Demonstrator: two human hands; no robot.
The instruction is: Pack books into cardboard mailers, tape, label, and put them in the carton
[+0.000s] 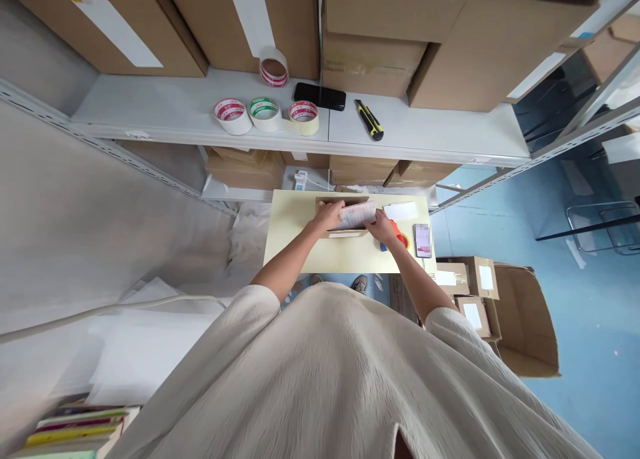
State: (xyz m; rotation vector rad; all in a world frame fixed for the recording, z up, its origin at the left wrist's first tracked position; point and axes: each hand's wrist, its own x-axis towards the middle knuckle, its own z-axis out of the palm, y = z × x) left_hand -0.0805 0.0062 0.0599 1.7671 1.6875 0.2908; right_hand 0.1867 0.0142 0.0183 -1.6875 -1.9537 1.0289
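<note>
On the pale yellow table (285, 246) stands a small open cardboard box (333, 200). A whitish packet with faint printing, blurred in part (357, 215), lies tilted in the box's opening. My left hand (329, 215) reaches into the box's left side, its fingers closed on the packet's left end. At the other end, my right hand (381, 228) grips the packet's right edge by the box's right side. Beside my right hand lie an orange tape dispenser (395, 230) and a white paper slip (400, 210). The packet's lower part is hidden inside the box.
A phone (423, 240) lies at the table's right. The shelf (175, 106) beyond bears several tape rolls (266, 114), a black phone (319, 96), a yellow-black box cutter (369, 120) and large cartons (365, 59). Small labelled boxes (453, 278) and a big open carton (525, 319) stand right.
</note>
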